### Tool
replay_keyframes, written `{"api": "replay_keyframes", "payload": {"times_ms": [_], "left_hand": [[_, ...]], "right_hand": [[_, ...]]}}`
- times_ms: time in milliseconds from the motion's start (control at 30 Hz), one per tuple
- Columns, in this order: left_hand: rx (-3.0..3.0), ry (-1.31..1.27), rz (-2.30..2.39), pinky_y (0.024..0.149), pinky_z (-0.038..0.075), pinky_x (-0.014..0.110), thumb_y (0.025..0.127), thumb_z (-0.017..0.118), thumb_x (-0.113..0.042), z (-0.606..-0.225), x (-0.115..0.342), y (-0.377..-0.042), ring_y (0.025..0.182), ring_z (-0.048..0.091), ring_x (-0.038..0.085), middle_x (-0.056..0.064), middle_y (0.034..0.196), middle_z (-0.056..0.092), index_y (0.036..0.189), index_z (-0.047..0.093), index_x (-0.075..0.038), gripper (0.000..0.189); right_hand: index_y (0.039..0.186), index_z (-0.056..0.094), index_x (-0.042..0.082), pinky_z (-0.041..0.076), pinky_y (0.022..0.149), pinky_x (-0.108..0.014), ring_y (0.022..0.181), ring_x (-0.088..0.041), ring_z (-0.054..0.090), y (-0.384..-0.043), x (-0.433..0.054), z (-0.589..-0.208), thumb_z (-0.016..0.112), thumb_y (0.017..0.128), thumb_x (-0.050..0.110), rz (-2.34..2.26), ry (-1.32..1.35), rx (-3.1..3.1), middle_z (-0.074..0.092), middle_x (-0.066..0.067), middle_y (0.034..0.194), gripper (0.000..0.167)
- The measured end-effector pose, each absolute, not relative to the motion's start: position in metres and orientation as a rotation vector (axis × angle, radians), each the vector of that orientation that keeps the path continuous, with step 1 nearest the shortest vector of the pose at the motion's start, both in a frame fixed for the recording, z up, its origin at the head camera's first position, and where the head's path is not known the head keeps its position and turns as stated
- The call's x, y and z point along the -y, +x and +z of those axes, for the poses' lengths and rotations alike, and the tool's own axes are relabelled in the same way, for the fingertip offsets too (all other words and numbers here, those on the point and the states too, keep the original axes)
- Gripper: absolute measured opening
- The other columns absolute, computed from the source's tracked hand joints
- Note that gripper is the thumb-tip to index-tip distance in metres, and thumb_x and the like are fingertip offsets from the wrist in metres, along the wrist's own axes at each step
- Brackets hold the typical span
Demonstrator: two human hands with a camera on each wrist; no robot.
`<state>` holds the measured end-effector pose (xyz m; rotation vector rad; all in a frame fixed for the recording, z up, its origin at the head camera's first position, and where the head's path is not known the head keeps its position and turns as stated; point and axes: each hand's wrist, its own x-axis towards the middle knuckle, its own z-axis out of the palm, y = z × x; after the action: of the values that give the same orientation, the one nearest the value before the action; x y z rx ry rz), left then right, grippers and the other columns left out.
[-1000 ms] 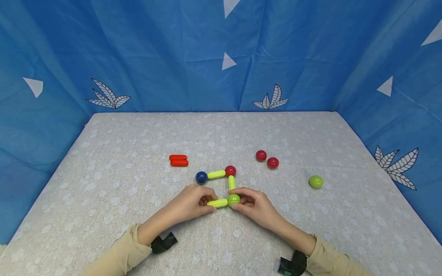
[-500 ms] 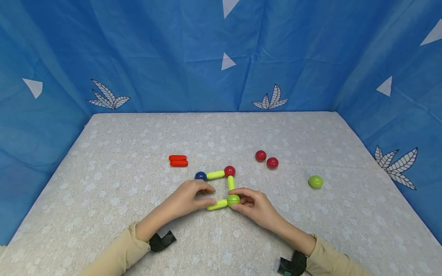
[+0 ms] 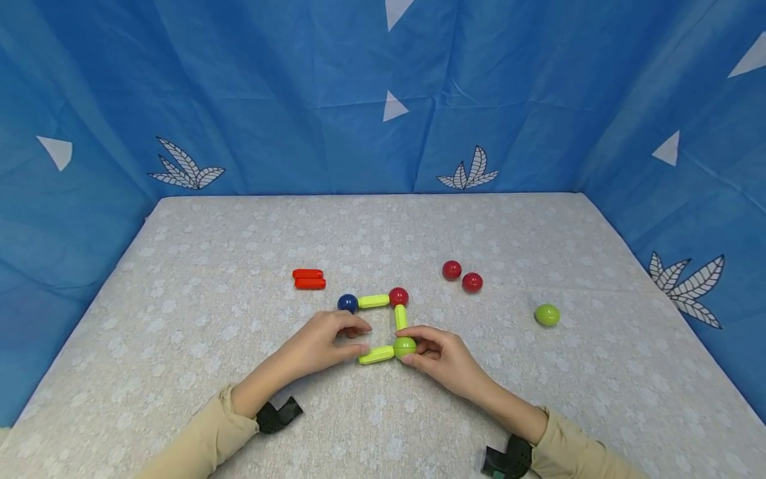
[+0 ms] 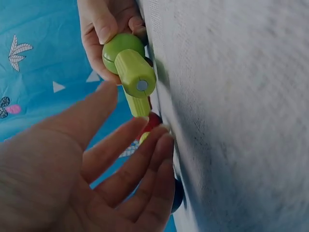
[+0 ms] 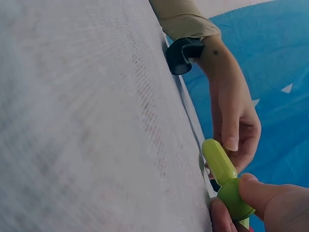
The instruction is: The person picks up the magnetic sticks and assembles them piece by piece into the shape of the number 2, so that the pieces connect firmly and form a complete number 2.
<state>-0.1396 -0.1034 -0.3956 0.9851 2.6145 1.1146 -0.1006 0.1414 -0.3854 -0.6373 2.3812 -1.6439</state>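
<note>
In the head view, my right hand (image 3: 445, 356) pinches a green ball (image 3: 405, 347) between thumb and fingers. A yellow-green rod (image 3: 376, 355) sticks out leftward from that ball, its round metal-looking end (image 4: 142, 85) bare in the left wrist view. Another yellow-green rod (image 3: 401, 318) joins the ball to a red ball (image 3: 398, 297). From there a third rod (image 3: 374, 301) runs to a blue ball (image 3: 347, 303). My left hand (image 3: 323, 340), fingers spread and loosely bent, is beside the near rod's free end and grips nothing. Its fingers partly cover the blue ball.
Two red rods (image 3: 309, 283) lie side by side behind my left hand. Two loose red balls (image 3: 472, 283) sit farther back on the right, and a loose green ball (image 3: 547, 315) lies right of my right hand. A blue curtain (image 3: 311, 100) encloses the cloth-covered table (image 3: 209, 266).
My left hand has let go of the near rod, spread its fingers and drawn slightly left. The blue ball has shifted slightly away from me. My right hand stays on the green ball.
</note>
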Motion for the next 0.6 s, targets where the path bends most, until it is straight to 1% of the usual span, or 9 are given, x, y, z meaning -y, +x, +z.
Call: {"api": "replay_keyframes", "payload": {"times_ms": [167,333,400,600], "left_hand": [[-2.553,1.047,1.07,0.076,0.049,0.026,0.078,0.078,-0.021,-0.395,0.102,-0.138,0.086,0.059,0.009,-0.003,0.098,0.065,0.103,0.069,-0.007,0.031],[-2.534,1.071,1.067,0.074,0.049,0.024,0.078,0.077,-0.012,-0.395,0.1,-0.138,0.083,0.059,0.008,-0.005,0.091,0.063,0.095,0.072,-0.009,0.018],[-2.534,1.072,1.069,0.073,0.049,0.024,0.077,0.077,-0.01,-0.396,0.1,-0.138,0.082,0.059,0.008,-0.006,0.09,0.063,0.093,0.073,-0.01,0.016],[-2.585,1.049,1.003,0.07,0.047,0.025,0.075,0.08,-0.017,-0.399,0.098,-0.135,0.08,0.054,0.008,-0.007,0.088,0.056,0.091,0.071,-0.013,0.019]], "right_hand": [[0.113,0.062,-0.007,0.046,0.055,-0.02,0.064,-0.013,0.053,-0.101,-0.141,-0.385,0.068,0.082,-0.005,-1.635,-0.627,-2.391,0.059,-0.008,0.08,0.031],[0.113,0.062,-0.007,0.046,0.055,-0.02,0.064,-0.013,0.053,-0.102,-0.141,-0.387,0.068,0.082,-0.006,-1.625,-0.625,-2.403,0.059,-0.008,0.081,0.031],[0.113,0.062,-0.006,0.046,0.055,-0.021,0.064,-0.013,0.054,-0.102,-0.142,-0.391,0.068,0.082,-0.006,-1.628,-0.636,-2.407,0.059,-0.008,0.081,0.031],[0.116,0.063,0.001,0.047,0.055,-0.022,0.065,-0.011,0.054,-0.109,-0.148,-0.415,0.07,0.083,0.002,-1.633,-0.639,-2.412,0.059,-0.003,0.082,0.034]]}}
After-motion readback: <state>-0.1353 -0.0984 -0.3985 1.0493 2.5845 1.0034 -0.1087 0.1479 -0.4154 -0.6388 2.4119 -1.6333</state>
